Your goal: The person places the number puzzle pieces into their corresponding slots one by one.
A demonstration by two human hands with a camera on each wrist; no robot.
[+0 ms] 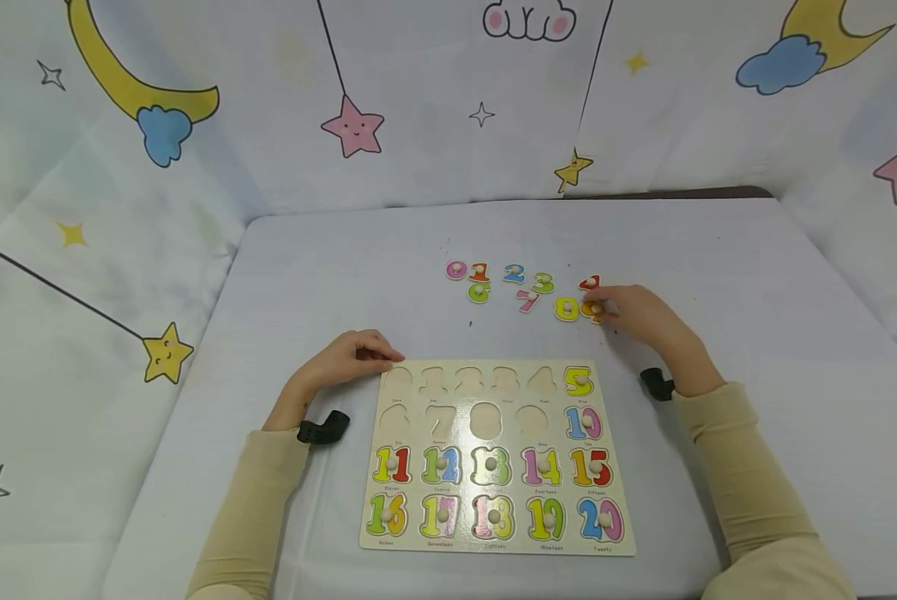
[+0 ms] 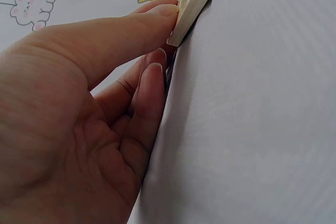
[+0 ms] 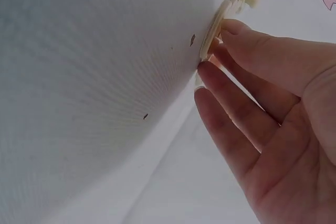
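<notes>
A wooden number puzzle board (image 1: 497, 537) lies flat on the table, with pieces 5 and 10 to 20 in it and bare recesses in its two upper rows. At its upper left corner, my left hand (image 1: 353, 357) pinches the board edge (image 2: 197, 11) between thumb and fingers. Beyond the board, my right hand (image 1: 636, 315) holds an orange number 9 piece (image 1: 590, 309), partly hidden by the fingers. In the right wrist view, the thumb and fingers of the right hand (image 3: 278, 82) are at the edge of that piece (image 3: 214, 27). A yellow 8 piece (image 1: 566, 309) lies beside it.
Loose pieces lie behind the board: pink 0 (image 1: 456, 270), orange 1 (image 1: 479, 272), blue 2 (image 1: 514, 273), green 3 (image 1: 543, 282), red 4 (image 1: 589, 282), green 6 (image 1: 479, 292) and pink 7 (image 1: 527, 300). A patterned cloth (image 1: 418, 100) hangs behind the white-covered table (image 1: 328, 275).
</notes>
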